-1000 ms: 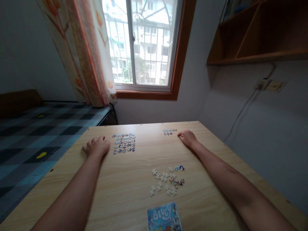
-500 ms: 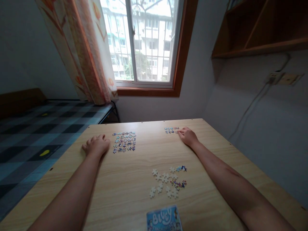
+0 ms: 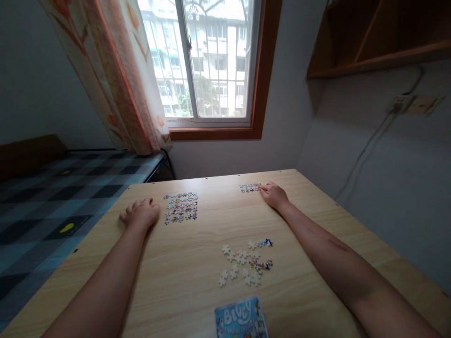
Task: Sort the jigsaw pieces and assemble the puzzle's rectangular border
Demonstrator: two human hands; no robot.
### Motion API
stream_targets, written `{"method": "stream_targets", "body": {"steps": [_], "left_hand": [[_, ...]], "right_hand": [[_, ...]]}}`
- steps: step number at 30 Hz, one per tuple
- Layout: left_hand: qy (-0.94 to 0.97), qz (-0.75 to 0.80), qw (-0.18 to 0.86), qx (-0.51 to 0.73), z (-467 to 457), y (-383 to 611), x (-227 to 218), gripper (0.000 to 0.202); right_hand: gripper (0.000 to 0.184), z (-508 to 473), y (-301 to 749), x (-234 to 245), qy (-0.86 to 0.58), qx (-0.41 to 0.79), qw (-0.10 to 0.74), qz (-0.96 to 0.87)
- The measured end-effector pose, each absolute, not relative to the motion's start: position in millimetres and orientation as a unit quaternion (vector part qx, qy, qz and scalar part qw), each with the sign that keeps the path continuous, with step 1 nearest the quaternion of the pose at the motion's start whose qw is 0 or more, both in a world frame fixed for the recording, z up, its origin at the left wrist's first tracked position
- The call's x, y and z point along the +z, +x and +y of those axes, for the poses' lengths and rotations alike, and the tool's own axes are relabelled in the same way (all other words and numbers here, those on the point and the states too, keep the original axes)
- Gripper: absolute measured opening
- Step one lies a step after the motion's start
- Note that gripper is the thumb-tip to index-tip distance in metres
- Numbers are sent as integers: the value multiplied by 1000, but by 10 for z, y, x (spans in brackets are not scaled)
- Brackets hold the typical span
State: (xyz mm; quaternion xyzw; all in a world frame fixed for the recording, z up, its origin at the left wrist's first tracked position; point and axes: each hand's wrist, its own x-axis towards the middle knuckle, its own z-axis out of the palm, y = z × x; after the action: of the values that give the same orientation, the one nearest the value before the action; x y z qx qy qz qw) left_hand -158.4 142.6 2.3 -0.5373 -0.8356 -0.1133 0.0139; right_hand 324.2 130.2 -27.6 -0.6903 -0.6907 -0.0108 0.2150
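Note:
My left hand (image 3: 141, 214) rests on the wooden table (image 3: 197, 300) with its fingers curled loosely, holding nothing, just left of a spread of coloured puzzle pieces (image 3: 181, 207). My right hand (image 3: 274, 194) lies at the far right of the table with its fingertips pinched against a small strip of joined puzzle pieces (image 3: 249, 188). Nearer to me lies a loose cluster of pieces (image 3: 245, 263), most of them face down and white. A blue Bluey puzzle box (image 3: 241, 318) sits at the front edge.
A bed with a checked blue and black cover (image 3: 52, 188) stands left of the table. Behind the table are a window (image 3: 207, 61) and a flowered curtain (image 3: 120, 80). A wooden shelf (image 3: 373, 42) and a wall socket with a cable (image 3: 401, 101) are on the right wall.
My right hand has slid left until its fingertips touch the small strip of joined pieces. The left hand has stayed put. The view has tilted slightly.

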Motion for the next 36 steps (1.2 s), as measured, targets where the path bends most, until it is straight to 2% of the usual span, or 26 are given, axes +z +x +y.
{"method": "stream_targets", "body": {"steps": [7,11,14,18,23,28,36], "left_hand": [[-531,-841,9,-105,1439,-1553,42,64],[-535,-839,8,-102,1465,-1567,29,64],[-537,-836,9,-113,1485,-1589,8,62],[-542,-831,12,-125,1497,-1608,-21,60],[-541,-831,21,-126,1495,-1607,-35,59],[-543,-832,8,-113,1462,-1570,15,61],[-543,-833,24,-105,1449,-1565,22,59]], "right_hand": [[39,1273,3315,-218,-690,43,226,-686],[32,1216,3312,-67,-647,127,186,-728],[28,1136,3251,112,-587,235,95,-769],[35,968,3086,316,-490,400,-100,-768],[51,800,2925,377,-475,449,-213,-726],[53,770,2889,361,-478,429,-231,-731],[41,841,2982,368,-503,407,-209,-733]]}}
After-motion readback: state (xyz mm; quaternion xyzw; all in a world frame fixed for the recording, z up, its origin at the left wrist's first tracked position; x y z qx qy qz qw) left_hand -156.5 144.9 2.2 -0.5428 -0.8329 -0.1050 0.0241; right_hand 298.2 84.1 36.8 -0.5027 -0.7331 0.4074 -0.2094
